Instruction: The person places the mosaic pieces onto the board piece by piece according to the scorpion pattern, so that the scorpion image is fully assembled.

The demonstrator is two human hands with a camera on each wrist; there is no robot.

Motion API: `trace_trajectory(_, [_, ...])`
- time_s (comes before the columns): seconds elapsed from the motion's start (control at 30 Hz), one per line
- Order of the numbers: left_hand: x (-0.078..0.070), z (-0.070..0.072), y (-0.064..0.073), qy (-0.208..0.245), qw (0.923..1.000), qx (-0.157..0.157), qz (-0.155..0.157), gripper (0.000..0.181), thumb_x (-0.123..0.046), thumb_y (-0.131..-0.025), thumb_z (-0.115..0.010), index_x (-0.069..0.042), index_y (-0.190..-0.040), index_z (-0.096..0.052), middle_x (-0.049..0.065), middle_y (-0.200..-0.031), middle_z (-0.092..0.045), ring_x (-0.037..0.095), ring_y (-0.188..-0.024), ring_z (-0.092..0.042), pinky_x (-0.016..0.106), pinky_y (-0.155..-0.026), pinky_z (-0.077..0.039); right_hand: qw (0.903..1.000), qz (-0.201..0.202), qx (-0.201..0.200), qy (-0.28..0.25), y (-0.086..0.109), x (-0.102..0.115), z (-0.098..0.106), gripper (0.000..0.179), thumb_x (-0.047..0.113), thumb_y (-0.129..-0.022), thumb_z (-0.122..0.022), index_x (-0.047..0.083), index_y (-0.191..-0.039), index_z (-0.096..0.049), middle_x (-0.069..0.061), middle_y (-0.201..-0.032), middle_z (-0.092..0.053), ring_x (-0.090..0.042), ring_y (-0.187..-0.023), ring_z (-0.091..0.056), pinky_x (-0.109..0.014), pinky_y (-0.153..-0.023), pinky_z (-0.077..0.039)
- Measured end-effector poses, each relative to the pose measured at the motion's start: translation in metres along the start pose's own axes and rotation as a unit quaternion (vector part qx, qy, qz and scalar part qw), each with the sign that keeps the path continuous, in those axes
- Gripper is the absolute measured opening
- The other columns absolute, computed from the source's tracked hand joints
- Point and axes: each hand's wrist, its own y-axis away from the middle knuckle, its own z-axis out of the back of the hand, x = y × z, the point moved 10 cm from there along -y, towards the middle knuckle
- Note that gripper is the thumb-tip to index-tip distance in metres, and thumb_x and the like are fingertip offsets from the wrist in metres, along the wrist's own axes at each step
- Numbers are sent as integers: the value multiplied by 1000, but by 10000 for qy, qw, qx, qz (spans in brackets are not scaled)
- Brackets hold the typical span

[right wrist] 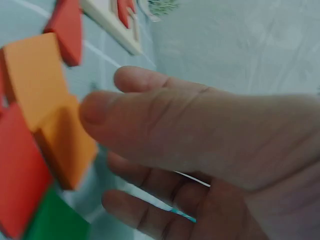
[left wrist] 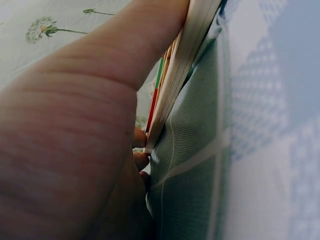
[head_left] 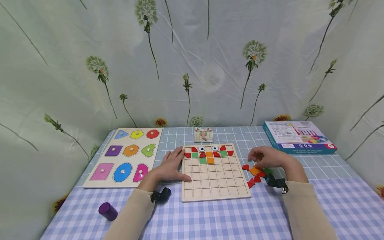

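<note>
A wooden grid board (head_left: 216, 191) lies flat on the table, its top rows partly filled with red, green and orange tiles and two eye tiles. My left hand (head_left: 169, 166) rests along the board's left edge, thumb on the board and fingers stretched toward its far left corner. To the right of the board lies a loose group of tiles: orange squares (right wrist: 37, 75), red pieces (right wrist: 20, 170) and a green piece (right wrist: 57, 217). Over them is my right hand (head_left: 268, 158), fingers loosely bent. Its thumb tip overlaps an orange tile in the right wrist view; contact is unclear.
A pattern card (head_left: 198, 137) lies behind the board. At left is a knob puzzle board (head_left: 111, 160) with colored shapes. A purple cylinder (head_left: 108, 211) stands near the left forearm. A flat game box (head_left: 300, 137) lies at the back right, before the flowered curtain.
</note>
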Motion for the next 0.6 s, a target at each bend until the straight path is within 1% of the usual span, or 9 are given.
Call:
trace_trajectory(0.1, [-1,-1,0,25,10000,18,-32,122,-62,-70,-81,-7,-160,-20,11,-169,-11,30,-157,-9,55,-128,-1,10000,-3,0,56,8,-3,4,33,8,-78,-81,10,-109,-67,-6,-92,-58,-20,-89,-52,-29,-72,-50])
trace_trajectory(0.2, [-2,-1,-1,47,10000,17,-29,122,-62,-70,-81,-8,-160,-19,11,-169,-11,30,-157,-9,54,-128,0,10000,-6,56,68,16,-9,7,33,10,-80,-81,9,-110,-67,-5,-92,-58,-20,-88,-52,-27,-73,-51])
trace_trajectory(0.3, [-1,1,-1,34,10000,-37,-21,122,-61,-70,-82,-8,-160,-19,10,-169,-11,29,-157,-9,54,-128,0,9999,-40,118,24,22,-14,8,35,11,-80,-81,7,-111,-65,-5,-92,-57,-20,-87,-52,-25,-72,-49])
trace_trajectory(0.47, [0,2,-1,-40,10000,-16,-13,122,-62,-70,-81,-8,-160,-18,10,-170,-10,28,-157,-9,53,-128,0,9996,-159,214,30,31,-26,8,41,10,-77,-84,5,-111,-62,-5,-88,-54,-20,-85,-51,-24,-68,-46])
trace_trajectory(0.6, [2,1,0,-37,10000,-14,-6,122,-62,-70,-81,-8,-160,-19,10,-170,-11,28,-157,-9,53,-128,1,9995,-169,253,51,32,-30,6,34,11,-78,-83,7,-105,-64,-3,-84,-52,-20,-83,-50,-24,-67,-44])
